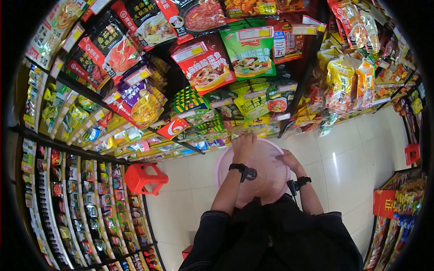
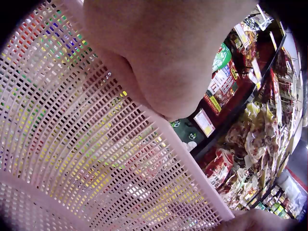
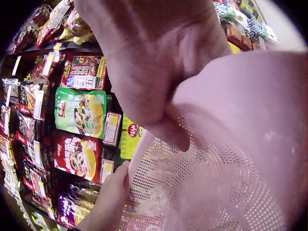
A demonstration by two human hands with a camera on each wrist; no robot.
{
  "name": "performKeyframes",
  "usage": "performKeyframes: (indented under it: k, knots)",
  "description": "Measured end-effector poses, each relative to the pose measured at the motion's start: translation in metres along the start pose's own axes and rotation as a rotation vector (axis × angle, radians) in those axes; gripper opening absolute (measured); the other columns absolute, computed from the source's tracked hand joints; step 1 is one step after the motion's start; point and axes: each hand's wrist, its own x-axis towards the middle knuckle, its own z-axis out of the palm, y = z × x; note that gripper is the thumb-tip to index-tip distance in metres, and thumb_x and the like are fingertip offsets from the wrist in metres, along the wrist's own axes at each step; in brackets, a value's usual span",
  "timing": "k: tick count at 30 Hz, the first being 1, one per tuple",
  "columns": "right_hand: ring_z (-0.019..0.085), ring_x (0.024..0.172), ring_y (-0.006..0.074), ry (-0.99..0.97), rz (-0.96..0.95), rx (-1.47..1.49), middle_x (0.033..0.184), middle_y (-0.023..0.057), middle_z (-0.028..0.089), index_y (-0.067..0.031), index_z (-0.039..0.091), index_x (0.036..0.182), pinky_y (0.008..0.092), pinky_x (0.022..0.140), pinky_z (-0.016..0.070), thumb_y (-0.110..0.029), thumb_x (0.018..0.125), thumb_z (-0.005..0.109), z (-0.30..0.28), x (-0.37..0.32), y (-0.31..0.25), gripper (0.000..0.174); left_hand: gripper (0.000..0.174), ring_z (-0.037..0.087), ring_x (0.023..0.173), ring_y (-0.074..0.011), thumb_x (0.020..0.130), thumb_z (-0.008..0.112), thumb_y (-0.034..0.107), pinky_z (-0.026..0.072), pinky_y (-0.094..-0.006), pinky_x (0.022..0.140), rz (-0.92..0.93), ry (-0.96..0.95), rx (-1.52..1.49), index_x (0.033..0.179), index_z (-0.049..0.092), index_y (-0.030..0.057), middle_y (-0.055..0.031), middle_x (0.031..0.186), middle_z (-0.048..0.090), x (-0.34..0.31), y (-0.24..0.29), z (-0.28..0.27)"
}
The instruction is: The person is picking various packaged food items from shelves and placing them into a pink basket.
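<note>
A pink perforated plastic basket (image 1: 266,180) is held in front of the body, its round mouth facing up. My left hand (image 1: 245,147) grips its far rim, palm over the edge. At the right side of the rim, my right hand (image 1: 290,161) holds on, and the right wrist view shows its thumb (image 3: 173,134) lying over the rim onto the mesh wall. Much of the left hand's fingers is hidden. Beyond the basket hang a red seasoning pouch (image 1: 203,65) and a green seasoning pouch (image 1: 249,52), apart from both hands.
Shelves of packaged food (image 1: 81,203) line the left side. Hanging snack bags (image 1: 341,86) fill a rack at the far right. A red plastic stool (image 1: 145,178) stands on the tiled floor (image 1: 174,203) to the left. A red carton (image 1: 384,203) sits at the right.
</note>
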Motion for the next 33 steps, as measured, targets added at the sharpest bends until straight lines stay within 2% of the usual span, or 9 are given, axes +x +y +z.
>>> performKeyframes:
  k: [4, 8, 12, 16, 19, 20, 22, 26, 33]
  knots:
    - [0.069, 0.100, 0.0179, -0.031, -0.022, -0.140, 0.110, 0.0103, 0.073, 0.0038, 0.064, 0.127, 0.0314, 0.093, 0.0532, -0.002, 0.087, 0.063, -0.015, 0.004, 0.008, 0.040, 0.027, 0.071, 0.084, -0.0338, 0.096, 0.056, 0.031, 0.0546, -0.0472, 0.073, -0.058, -0.107, -0.191, 0.092, 0.068, 0.0067, -0.0162, 0.089, 0.072, 0.019, 0.003, -0.035]
    - [0.067, 0.093, 0.0162, 0.097, -0.113, -0.074, 0.104, 0.0079, 0.073, 0.0038, 0.069, 0.117, 0.0311, 0.086, 0.0533, -0.001, 0.087, 0.064, -0.025, -0.028, 0.007, 0.031, 0.015, 0.066, 0.087, -0.0333, 0.091, 0.067, 0.017, 0.0520, -0.0422, 0.078, -0.092, 0.358, -0.482, 0.097, 0.063, 0.0037, -0.0129, 0.093, 0.068, 0.089, -0.032, -0.113]
    - [0.066, 0.087, 0.0154, 0.293, -0.123, -0.067, 0.099, 0.0067, 0.073, 0.0050, 0.070, 0.111, 0.0301, 0.081, 0.0526, 0.000, 0.087, 0.064, -0.046, -0.064, 0.017, 0.026, 0.044, 0.063, 0.089, -0.0284, 0.086, 0.079, 0.030, 0.0503, -0.0409, 0.085, -0.239, 0.618, -0.575, 0.109, 0.057, -0.0006, -0.0127, 0.097, 0.064, 0.157, -0.106, -0.155]
    - [0.066, 0.086, 0.0140, 0.445, -0.142, 0.064, 0.098, 0.0067, 0.073, 0.0041, 0.069, 0.111, 0.0291, 0.078, 0.0514, -0.005, 0.087, 0.066, -0.054, -0.094, 0.025, 0.026, 0.058, 0.063, 0.099, -0.0286, 0.083, 0.083, 0.036, 0.0496, -0.0391, 0.090, -0.294, 0.526, -0.474, 0.117, 0.055, -0.0027, -0.0154, 0.108, 0.064, 0.186, -0.136, -0.140]
    - [0.065, 0.085, 0.0133, 0.531, -0.265, 0.137, 0.099, 0.0062, 0.073, 0.0030, 0.069, 0.113, 0.0291, 0.075, 0.0505, -0.010, 0.087, 0.067, -0.053, -0.118, 0.017, 0.028, 0.068, 0.064, 0.108, -0.0220, 0.082, 0.086, 0.035, 0.0471, -0.0346, 0.098, -0.276, 0.338, -0.782, 0.125, 0.054, -0.0053, -0.0152, 0.121, 0.068, 0.185, -0.117, -0.150]
    - [0.065, 0.085, 0.0133, 0.543, -0.273, 0.145, 0.099, 0.0062, 0.073, 0.0030, 0.069, 0.113, 0.0291, 0.075, 0.0505, -0.010, 0.087, 0.067, -0.055, -0.125, 0.015, 0.028, 0.064, 0.065, 0.106, -0.0207, 0.084, 0.084, 0.032, 0.0479, -0.0342, 0.096, -0.156, 0.349, -1.011, 0.128, 0.054, -0.0047, -0.0139, 0.118, 0.069, 0.192, -0.120, -0.141]
    - [0.069, 0.088, 0.0163, 0.660, -0.183, 0.104, 0.102, 0.0096, 0.072, 0.0057, 0.065, 0.117, 0.0293, 0.075, 0.0562, -0.002, 0.092, 0.062, -0.063, -0.139, 0.014, 0.027, 0.056, 0.065, 0.106, -0.0187, 0.088, 0.080, 0.028, 0.0484, -0.0331, 0.095, -0.222, 0.202, -1.066, 0.129, 0.056, -0.0028, -0.0124, 0.120, 0.069, 0.194, -0.130, -0.137]
    - [0.067, 0.088, 0.0138, 0.695, -0.237, 0.170, 0.100, 0.0048, 0.074, -0.0010, 0.069, 0.117, 0.0298, 0.075, 0.0500, -0.010, 0.091, 0.067, -0.072, -0.152, 0.026, 0.027, 0.039, 0.063, 0.107, -0.0157, 0.098, 0.070, 0.023, 0.0473, -0.0314, 0.096, -0.141, 0.265, -1.097, 0.127, 0.061, -0.0003, -0.0098, 0.125, 0.067, 0.200, -0.141, -0.132]
    - [0.068, 0.087, 0.0149, 0.743, -0.189, 0.219, 0.103, 0.0068, 0.073, 0.0001, 0.065, 0.124, 0.0298, 0.072, 0.0549, -0.005, 0.093, 0.064, -0.050, -0.152, 0.011, 0.031, 0.029, 0.063, 0.101, -0.0136, 0.104, 0.060, 0.020, 0.0481, -0.0309, 0.093, -0.043, 0.272, -0.911, 0.124, 0.066, -0.0003, -0.0047, 0.116, 0.071, 0.156, -0.136, -0.201]
